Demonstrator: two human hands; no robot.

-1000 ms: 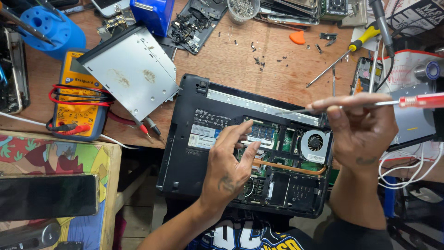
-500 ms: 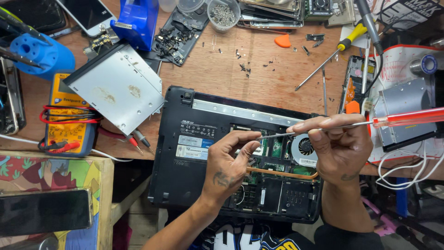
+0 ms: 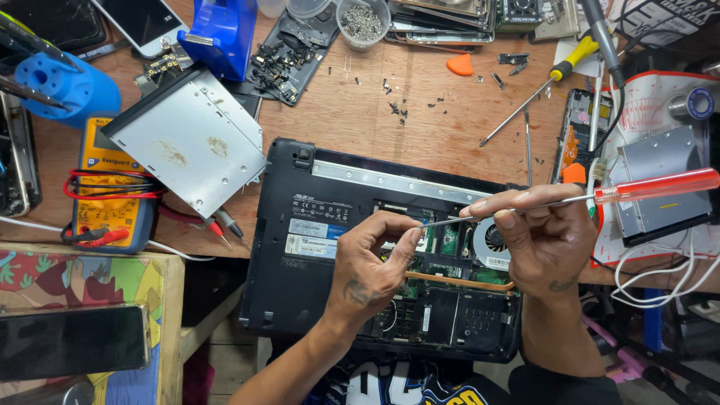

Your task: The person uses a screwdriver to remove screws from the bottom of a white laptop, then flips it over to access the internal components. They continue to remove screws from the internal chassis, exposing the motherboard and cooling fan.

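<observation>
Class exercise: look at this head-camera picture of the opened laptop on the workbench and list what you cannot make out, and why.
- Head view: the screwdriver tip sits behind the left hand fingertips, so whether they pinch a screw is hidden.
- The laptop bay under both hands is covered by the right hand.
- The contents of the small tub are too small to identify.
- The multimeter top is hidden under the silver drive.
</observation>
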